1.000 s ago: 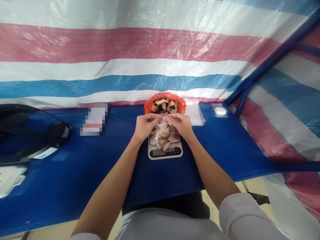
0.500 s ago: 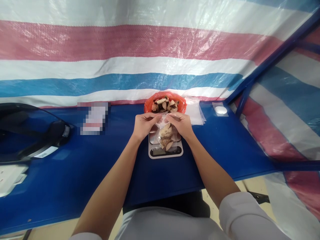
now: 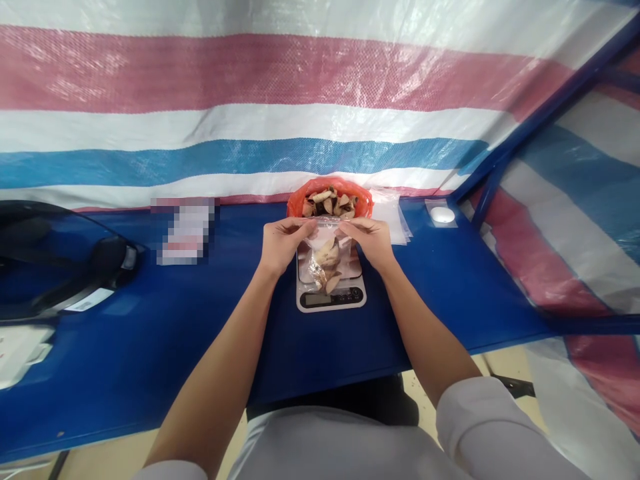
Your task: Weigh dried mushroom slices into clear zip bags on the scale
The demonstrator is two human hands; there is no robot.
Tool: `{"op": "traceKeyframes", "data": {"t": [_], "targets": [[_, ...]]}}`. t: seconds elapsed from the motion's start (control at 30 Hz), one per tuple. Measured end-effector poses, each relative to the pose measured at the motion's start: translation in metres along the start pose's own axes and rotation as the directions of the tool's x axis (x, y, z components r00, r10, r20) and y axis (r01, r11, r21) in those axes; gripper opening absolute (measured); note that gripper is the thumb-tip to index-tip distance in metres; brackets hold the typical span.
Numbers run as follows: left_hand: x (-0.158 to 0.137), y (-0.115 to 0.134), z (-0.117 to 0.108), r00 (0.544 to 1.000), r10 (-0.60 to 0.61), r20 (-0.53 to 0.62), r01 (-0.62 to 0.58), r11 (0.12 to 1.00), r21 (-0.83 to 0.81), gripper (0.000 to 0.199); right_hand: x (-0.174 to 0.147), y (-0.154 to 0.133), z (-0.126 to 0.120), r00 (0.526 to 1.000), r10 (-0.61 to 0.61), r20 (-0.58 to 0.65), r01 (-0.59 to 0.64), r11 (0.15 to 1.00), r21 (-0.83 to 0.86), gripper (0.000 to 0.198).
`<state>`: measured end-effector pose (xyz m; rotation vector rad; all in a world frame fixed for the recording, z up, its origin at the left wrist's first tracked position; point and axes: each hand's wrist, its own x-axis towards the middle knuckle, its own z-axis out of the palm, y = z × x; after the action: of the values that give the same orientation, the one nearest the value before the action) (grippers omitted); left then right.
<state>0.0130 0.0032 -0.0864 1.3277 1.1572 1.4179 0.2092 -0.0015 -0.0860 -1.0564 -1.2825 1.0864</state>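
Note:
A clear zip bag (image 3: 320, 275) with several pale brown dried slices (image 3: 327, 257) inside hangs over a white digital kitchen scale (image 3: 305, 305). My left hand (image 3: 284, 243) pinches the bag's top edge at its left corner. At the opposite corner, my right hand (image 3: 369, 241) grips the same edge between thumb and fingers. The bag's mouth is stretched flat between them. Whether its lower end touches the scale I cannot tell. Just behind my hands sits a red plastic bag (image 3: 296, 200), open at the top and full of more such slices.
Flat clear bags (image 3: 397, 223) lie right of the red bag. A white round object (image 3: 443, 215) rests on a small clear packet farther right. Left are a blurred-out packet (image 3: 187, 230), a black visor-like object (image 3: 113, 260) and a white box (image 3: 23, 353). Striped sheeting (image 3: 250, 73) closes the back.
My hands have moved apart along the bag's top edge, and the edge is now pulled straight. The view has tilted slightly.

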Motion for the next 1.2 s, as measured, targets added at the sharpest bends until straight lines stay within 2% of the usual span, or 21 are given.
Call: {"op": "traceKeyframes", "data": {"t": [0.13,0.27,0.43,0.5,0.63,0.77,0.87,1.03,1.2], "targets": [[-0.003,0.004,0.004,0.999,-0.042,0.029,0.04,0.998,0.047,0.036,-0.001,0.003,0.003,1.0,-0.001,0.009,0.001,1.0,-0.012,0.032],[-0.004,0.006,0.007,0.998,-0.031,0.051,0.028,0.998,0.055,0.035,-0.002,0.004,0.005,1.0,-0.017,0.021,0.018,0.999,-0.03,0.027],[-0.002,0.002,-0.004,0.997,-0.052,0.063,0.052,0.999,0.001,0.034,-0.001,0.003,0.006,1.0,0.008,-0.004,-0.008,1.0,-0.019,0.03],[-0.001,-0.001,-0.01,0.997,-0.061,0.057,0.065,0.995,-0.077,0.032,-0.001,0.0,0.007,0.999,0.043,-0.02,-0.043,0.999,0.006,0.032],[0.0,0.002,-0.019,0.997,-0.073,0.018,0.075,0.988,-0.137,0.033,-0.002,-0.008,0.01,0.984,0.164,0.073,-0.166,0.986,0.024,0.035],[-0.002,0.011,-0.029,0.999,-0.033,0.039,0.034,0.999,-0.026,0.032,0.005,-0.012,0.015,0.994,0.058,0.091,-0.063,0.997,0.054,0.037],[-0.003,0.017,-0.043,0.999,0.008,0.042,-0.01,0.999,0.044,0.031,0.016,-0.015,0.025,0.988,-0.008,0.157,0.011,1.0,-0.014,0.038],[0.003,0.02,-0.074,0.994,0.065,-0.084,-0.055,0.992,0.116,0.03,0.036,-0.02,0.056,0.936,-0.122,0.329,0.209,0.947,-0.244,0.018],[0.012,0.01,-0.098,0.963,0.122,-0.239,-0.068,0.973,0.222,0.03,0.056,-0.029,0.093,0.916,-0.154,0.37,0.304,0.869,-0.39,0.016]]}}
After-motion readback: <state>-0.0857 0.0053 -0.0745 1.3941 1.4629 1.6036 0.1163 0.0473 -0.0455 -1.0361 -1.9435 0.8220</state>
